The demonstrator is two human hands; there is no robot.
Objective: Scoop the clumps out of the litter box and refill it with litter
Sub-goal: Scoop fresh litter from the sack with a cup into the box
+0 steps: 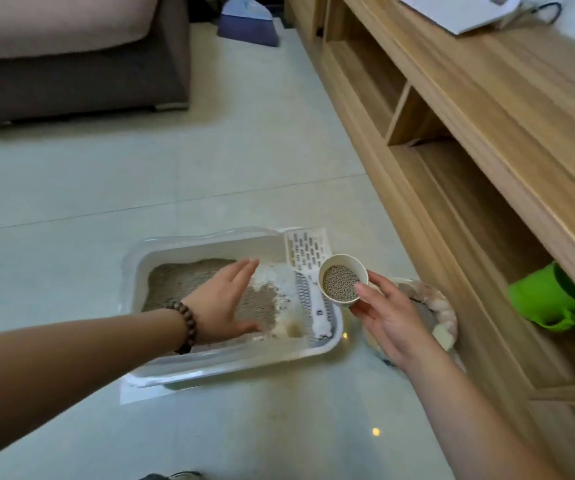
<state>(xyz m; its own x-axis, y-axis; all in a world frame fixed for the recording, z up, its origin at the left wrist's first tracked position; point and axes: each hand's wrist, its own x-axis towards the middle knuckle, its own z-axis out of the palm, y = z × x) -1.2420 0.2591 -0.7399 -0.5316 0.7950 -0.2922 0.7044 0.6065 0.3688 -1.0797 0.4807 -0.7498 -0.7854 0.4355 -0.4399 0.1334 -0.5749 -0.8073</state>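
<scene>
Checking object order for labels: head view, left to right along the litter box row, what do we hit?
Bead bracelet → left hand over the litter box → slotted scoop → cup of litter → right hand → green container in the wooden shelf.

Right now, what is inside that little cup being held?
The cup in the right hand holds small grey-brown litter granules, nearly to the rim. What lies beneath that top layer cannot be seen.

Bare forearms; brown beaded bracelet point(183, 323), left wrist.
</scene>
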